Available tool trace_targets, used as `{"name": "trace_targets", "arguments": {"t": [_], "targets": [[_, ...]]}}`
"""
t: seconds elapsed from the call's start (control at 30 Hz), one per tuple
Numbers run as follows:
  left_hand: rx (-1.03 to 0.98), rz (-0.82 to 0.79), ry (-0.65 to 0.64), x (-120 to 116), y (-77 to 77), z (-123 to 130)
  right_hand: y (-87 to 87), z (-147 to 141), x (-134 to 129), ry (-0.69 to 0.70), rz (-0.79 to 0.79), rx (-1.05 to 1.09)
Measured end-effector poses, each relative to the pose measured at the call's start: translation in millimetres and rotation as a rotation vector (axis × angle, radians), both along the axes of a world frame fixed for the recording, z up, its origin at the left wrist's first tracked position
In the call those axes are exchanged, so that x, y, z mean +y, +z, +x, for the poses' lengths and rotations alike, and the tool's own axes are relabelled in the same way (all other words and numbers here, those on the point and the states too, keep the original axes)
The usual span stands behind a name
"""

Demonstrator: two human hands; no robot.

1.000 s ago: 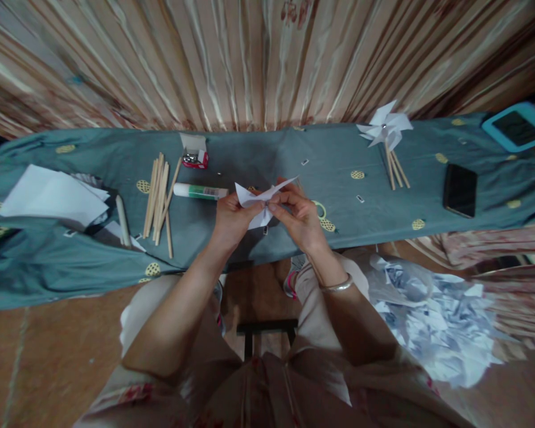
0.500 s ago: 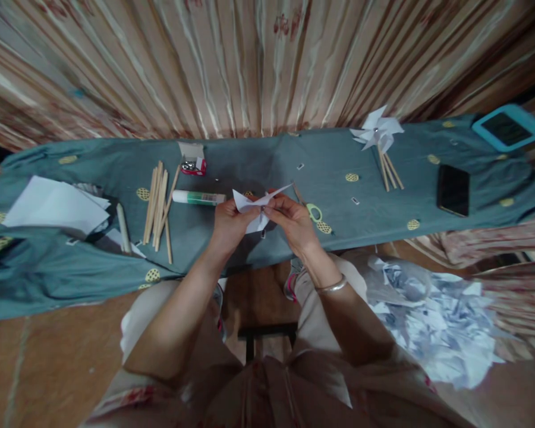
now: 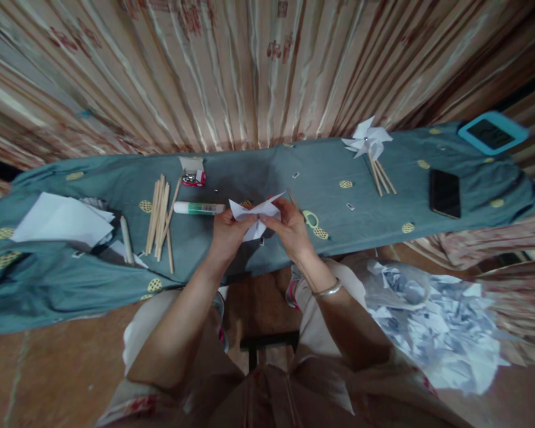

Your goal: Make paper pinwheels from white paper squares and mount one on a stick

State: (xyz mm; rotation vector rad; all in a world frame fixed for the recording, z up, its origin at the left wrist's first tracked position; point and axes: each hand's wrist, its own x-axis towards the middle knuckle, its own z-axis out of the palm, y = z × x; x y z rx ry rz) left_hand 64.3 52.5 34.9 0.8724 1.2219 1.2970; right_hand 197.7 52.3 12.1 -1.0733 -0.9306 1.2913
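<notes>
A folded white paper pinwheel [image 3: 252, 228] is held over the near part of the cloth-covered table. My left hand [image 3: 228, 236] is closed on its left side, with the thumb on top. On its right side my right hand [image 3: 293, 230] pinches the paper, its thumb close to the centre. What lies under the thumbs at the centre is hidden. Beside my left hand lies a glue stick [image 3: 199, 208] with a white cap. Green-handled scissors [image 3: 311, 219] rest just right of my right hand, partly hidden by it.
Wooden sticks [image 3: 159, 217], a small red box of metal pins [image 3: 194, 178], and white paper sheets [image 3: 65, 220] lie left. Finished pinwheels [image 3: 369, 142] on sticks, a black phone [image 3: 444, 194] and a blue-framed clock [image 3: 491, 133] lie right. A plastic bag of paper pieces [image 3: 437, 333] sits on the floor.
My right thumb has shifted from a fingertip pinch at the paper's centre to pressing flat on it beside the left thumb. The view has tilted slightly upward.
</notes>
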Motion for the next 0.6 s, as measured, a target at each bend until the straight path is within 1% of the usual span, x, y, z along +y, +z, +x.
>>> {"name": "trace_targets", "arguments": {"t": [0.3, 0.43, 0.6], "targets": [[-0.076, -0.044, 0.021, -0.5, 1.6, 0.1, 3.3, 0.7, -0.7, 0.087, -0.04, -0.018], [-0.047, -0.046, 0.036, 0.1, 2.2, 0.7, 3.7, 0.0, -0.3, 0.075, -0.03, -0.029], [-0.062, -0.05, 0.042, -0.5, 2.6, 1.7, 4.4, -0.8, 0.1, 0.066, -0.02, -0.024]]}}
